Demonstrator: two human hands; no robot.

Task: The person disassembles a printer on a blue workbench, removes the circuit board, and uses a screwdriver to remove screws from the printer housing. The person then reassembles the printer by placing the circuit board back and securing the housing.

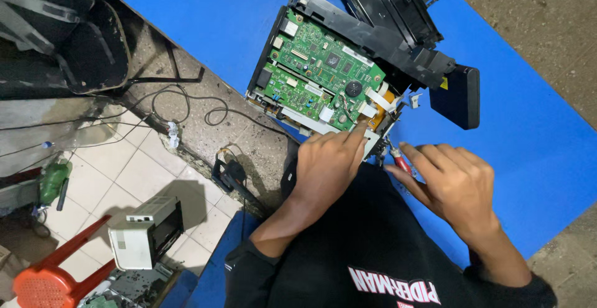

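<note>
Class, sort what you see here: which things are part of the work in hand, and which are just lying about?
In use:
left hand on the green circuit board
right hand gripping a red-handled tool
black device casing

Lying about:
beige machine on the floor
red stool
loose cables
</note>
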